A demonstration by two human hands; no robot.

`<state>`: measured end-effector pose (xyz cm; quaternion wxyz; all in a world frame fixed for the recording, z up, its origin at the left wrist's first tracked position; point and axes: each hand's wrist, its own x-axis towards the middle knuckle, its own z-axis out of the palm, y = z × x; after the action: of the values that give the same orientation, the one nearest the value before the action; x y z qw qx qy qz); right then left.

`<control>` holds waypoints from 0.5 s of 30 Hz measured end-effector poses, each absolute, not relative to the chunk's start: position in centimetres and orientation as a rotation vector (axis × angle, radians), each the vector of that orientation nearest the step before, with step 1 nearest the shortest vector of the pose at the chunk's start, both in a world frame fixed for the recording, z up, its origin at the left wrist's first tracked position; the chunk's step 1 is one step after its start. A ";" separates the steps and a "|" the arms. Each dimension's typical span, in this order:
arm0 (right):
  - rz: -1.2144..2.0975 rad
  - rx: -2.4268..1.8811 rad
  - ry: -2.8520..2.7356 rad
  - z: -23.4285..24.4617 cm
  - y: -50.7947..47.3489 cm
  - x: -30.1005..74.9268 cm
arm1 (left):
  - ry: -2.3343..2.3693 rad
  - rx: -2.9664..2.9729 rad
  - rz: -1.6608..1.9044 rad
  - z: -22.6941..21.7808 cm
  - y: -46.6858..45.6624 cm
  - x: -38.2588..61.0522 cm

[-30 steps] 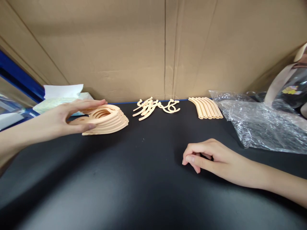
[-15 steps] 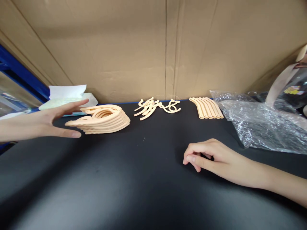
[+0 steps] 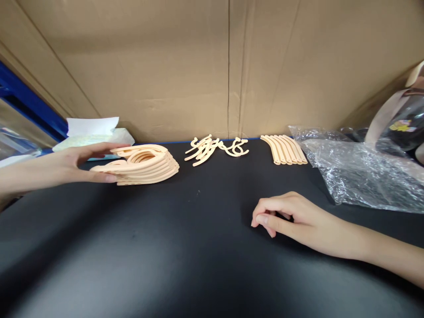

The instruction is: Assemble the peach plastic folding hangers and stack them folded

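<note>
A fanned stack of peach curved plastic pieces (image 3: 149, 165) lies on the black table top (image 3: 185, 247) at the back left. My left hand (image 3: 82, 163) reaches in from the left and clasps the stack's left end, fingers over the top and thumb at the lower edge. My right hand (image 3: 291, 218) rests on the table at centre right, its fingers curled under and thumb against the forefinger, with nothing visible in it. It lies well apart from all the parts.
A small heap of peach hook-shaped pieces (image 3: 212, 148) and a neat row of curved peach bars (image 3: 285, 149) lie along the back edge. A crumpled clear plastic bag (image 3: 361, 174) lies at right, a tissue pack (image 3: 92, 132) at back left, and a cardboard wall (image 3: 198, 66) behind.
My left hand drew back from the stack with its fingers spread, then returned and closed on the stack's left end. My right hand stayed still.
</note>
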<state>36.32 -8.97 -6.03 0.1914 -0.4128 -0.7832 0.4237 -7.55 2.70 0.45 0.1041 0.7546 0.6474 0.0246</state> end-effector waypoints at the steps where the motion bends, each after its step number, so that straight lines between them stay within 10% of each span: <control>1: 1.192 -1.158 -2.199 -6.0 -9.0 36.3 | 1.891 2.234 0.067 0.4 2.8 -7.7; 15: 1.162 -1.154 -2.213 -6.1 -8.8 36.3 | 1.858 2.168 0.073 0.0 2.8 -7.1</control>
<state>36.32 -8.81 -6.05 0.1931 -0.4112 -0.7887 0.4142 -7.12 2.82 -0.05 0.1421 0.7513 0.6440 0.0254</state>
